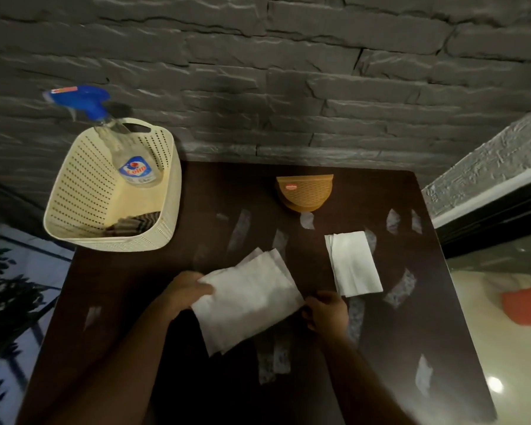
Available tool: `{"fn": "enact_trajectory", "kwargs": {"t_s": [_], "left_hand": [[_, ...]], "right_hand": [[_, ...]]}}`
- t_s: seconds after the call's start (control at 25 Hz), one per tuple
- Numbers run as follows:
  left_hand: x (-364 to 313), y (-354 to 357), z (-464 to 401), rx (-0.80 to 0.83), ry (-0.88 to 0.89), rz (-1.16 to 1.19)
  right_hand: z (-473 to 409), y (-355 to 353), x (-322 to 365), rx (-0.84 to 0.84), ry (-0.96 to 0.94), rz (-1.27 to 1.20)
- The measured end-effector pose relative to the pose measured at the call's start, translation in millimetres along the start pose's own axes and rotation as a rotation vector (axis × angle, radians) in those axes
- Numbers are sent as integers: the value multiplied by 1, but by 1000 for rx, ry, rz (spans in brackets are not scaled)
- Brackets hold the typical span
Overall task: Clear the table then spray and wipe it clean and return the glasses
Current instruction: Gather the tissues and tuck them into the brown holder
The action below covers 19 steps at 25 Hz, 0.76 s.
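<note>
Head view: both hands on a stack of napkins at lower centre of a dark table (pixel 417 317).

Left hand (pixel 186 291) gripping the left edge of the napkins (pixel 249 299), fingers curled over the top; right hand (pixel 327 311) pinching the right corner, fingers closed on it. Second folded napkin (pixel 353 263) lying flat, right of centre, just above the right hand. Brown holder (pixel 304 191) at upper centre, small red logo, unreadable. Cream basket (pixel 80 191) at upper left, overhanging the table corner, with a spray bottle (pixel 129 161) leaning inside; blue trigger, label reading roughly "Colin". No glasses in sight.
</note>
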<state>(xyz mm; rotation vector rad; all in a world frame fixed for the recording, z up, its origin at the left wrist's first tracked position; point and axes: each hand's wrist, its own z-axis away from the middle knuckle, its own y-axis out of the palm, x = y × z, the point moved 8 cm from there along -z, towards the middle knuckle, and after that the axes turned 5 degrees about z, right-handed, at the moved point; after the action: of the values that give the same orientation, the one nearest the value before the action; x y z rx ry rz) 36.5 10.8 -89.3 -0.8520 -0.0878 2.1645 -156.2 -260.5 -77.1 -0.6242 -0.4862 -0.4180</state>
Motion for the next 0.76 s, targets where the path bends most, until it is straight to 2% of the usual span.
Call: {"fn": "enact_trajectory", "kwargs": {"t_s": [0.08,0.16,0.24,0.32,0.36,0.44,0.6,0.68,0.76], "left_hand": [[-13,-3,-4,-77,61,-76],[-22,-4,-7,-111,89,-147],[-30,-11,-10,-156,124,-268],[-40,-19,-11,-212,179,-380],[-42,-23,-11,-235,202,-416],[-40,-31,-11,-282,220,-433],[-25,-37,-6,-403,246,-184],[-13,-22,-2,-377,191,29],[-2,-5,3,-377,101,103]], "right_hand": [[3,-12,26,-151,-209,275],[15,4,60,-149,-522,498],[33,49,86,-32,-887,778],[44,97,84,151,-1094,1051],[43,113,77,217,-1117,1152],[29,122,64,247,-1045,1241],[1,100,54,203,-877,1268],[-2,82,62,124,-849,1226],[-9,59,71,-19,-792,1167]]}}
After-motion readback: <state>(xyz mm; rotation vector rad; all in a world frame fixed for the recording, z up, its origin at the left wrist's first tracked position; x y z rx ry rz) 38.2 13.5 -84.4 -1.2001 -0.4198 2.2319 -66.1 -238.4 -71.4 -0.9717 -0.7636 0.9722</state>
